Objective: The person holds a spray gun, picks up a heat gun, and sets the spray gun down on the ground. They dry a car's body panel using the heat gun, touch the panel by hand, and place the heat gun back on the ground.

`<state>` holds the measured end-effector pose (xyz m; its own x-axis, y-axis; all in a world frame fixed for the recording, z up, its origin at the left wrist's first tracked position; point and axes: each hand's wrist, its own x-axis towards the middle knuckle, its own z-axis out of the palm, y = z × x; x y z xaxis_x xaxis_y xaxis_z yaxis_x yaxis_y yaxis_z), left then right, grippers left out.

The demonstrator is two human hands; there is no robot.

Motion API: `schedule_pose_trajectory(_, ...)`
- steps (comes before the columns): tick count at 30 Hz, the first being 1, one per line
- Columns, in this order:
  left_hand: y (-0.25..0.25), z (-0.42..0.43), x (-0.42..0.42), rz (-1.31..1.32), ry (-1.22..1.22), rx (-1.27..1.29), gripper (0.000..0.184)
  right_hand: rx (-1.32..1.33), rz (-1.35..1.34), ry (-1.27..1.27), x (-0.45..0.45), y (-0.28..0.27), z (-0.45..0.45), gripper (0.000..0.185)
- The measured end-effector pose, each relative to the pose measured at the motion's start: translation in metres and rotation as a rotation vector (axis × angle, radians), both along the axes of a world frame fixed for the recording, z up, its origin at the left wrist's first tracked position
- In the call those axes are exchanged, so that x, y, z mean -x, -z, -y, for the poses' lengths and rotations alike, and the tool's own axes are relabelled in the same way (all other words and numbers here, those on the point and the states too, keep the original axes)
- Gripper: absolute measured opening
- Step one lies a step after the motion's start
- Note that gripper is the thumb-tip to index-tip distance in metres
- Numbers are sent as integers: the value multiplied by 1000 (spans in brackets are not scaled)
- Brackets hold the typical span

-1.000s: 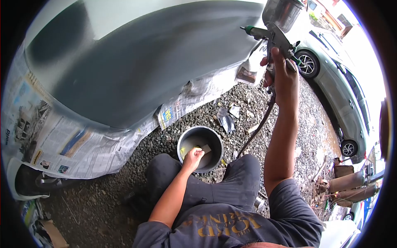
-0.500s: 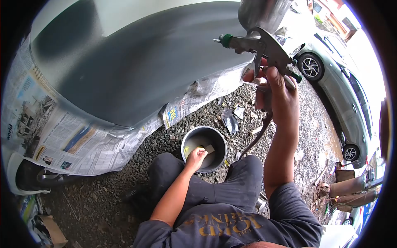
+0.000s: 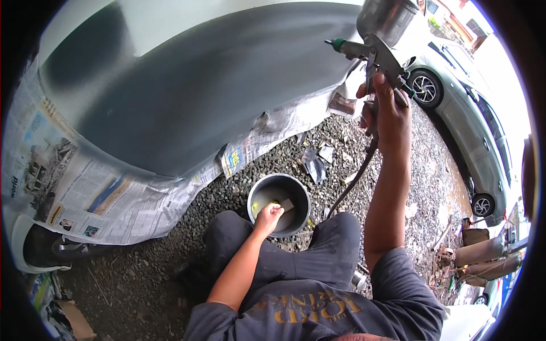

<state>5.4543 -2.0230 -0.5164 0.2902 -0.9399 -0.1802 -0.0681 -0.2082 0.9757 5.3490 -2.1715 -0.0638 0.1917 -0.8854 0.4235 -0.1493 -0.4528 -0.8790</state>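
Note:
My right hand (image 3: 392,122) is wrapped round the handle of a spray gun (image 3: 387,62), with fingers at its trigger. A metal cup (image 3: 388,21) sits on top of the gun, and the green-ringed nozzle points left, towards a grey-coated car panel (image 3: 193,85). From the handle a dark hose (image 3: 358,177) runs down to the ground. My left hand (image 3: 268,218) is closed over the near part of a black bucket (image 3: 307,200) between my knees. Whatever its fingers hold, if anything, is hidden. Cloudy liquid and a small pale block (image 3: 286,204) show inside the bucket.
Newspaper sheets (image 3: 122,199) line the panel's lower edge. Gravel (image 3: 239,196) covers the ground, with scraps of dark paper (image 3: 314,165) beyond the bucket. A parked car (image 3: 472,119) stands at the right, near brownish cylinders (image 3: 480,256). Cardboard (image 3: 77,321) lies lower left.
My right hand and the spray gun have moved right and slightly up, away from the panel. My left hand stays over the bucket, almost unmoved.

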Motion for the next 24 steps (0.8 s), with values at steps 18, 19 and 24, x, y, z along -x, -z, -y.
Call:
schedule_pose_trajectory(18,12,4,3,-28,15,-14,39,94,78,213,69,16,63,49)
schedule_pose_trajectory(19,15,4,3,-34,13,-1,39,126,68,218,76,19,63,49)
schedule_pose_trajectory(24,-1,1,-1,-60,16,-38,39,86,3,403,131,61,79,28)
